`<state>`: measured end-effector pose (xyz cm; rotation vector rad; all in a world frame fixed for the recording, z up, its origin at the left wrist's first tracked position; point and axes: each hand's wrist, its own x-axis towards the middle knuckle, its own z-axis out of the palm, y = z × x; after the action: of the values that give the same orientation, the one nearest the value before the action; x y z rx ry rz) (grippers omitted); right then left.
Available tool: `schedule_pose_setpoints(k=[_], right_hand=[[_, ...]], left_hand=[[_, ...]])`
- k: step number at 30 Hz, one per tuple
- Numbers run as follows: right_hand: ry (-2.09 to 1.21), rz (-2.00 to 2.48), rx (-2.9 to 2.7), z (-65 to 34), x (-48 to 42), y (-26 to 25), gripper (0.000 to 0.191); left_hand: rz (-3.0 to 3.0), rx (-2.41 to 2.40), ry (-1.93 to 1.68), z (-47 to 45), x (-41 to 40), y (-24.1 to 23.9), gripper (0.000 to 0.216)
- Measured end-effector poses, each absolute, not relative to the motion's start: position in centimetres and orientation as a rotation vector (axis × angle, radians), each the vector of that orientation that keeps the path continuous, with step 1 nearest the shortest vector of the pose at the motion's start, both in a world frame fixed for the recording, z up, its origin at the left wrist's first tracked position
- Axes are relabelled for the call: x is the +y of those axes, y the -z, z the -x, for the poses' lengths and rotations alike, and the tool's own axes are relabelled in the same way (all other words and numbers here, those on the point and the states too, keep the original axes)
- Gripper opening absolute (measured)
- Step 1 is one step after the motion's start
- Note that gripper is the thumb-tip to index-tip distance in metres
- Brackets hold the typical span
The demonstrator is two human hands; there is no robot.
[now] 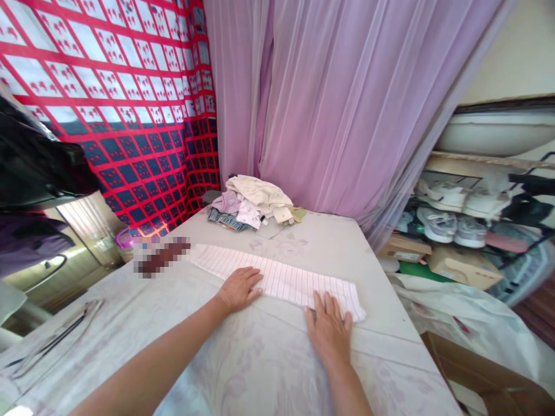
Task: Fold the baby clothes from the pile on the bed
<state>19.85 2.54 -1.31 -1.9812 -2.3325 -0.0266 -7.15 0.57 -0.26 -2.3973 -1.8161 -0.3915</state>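
Left hand [238,289] and right hand [329,329] press flat, fingers slightly spread, gripping nothing, on a folded striped cloth [286,281] that looks light, soft, limp, probably best pinched at its near edge.

A cloth [277,277] lies across the table [260,370]; the left hand [238,288] lies flat on its near edge, the right hand [329,329] on its right end; a clothes pile [254,208] sits far, before the curtain [338,115]; shoes [455,214] stand far right.
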Motion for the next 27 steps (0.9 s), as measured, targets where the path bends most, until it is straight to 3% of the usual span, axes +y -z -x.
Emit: schedule_pose_setpoints(k=[20, 27], right_hand=[[0.157, 1.859, -2.337, -22.0, 3.8, 5.6, 0.06], [0.192, 1.86, -2.279, -21.3, 3.1, 4.4, 0.061]], left_hand=[[2.384, -2.113, 0.422, 6.5, -0.1, -0.1, 0.056], [2.381, -2.167, 0.471, 6.2, -0.2, -0.2, 0.056]])
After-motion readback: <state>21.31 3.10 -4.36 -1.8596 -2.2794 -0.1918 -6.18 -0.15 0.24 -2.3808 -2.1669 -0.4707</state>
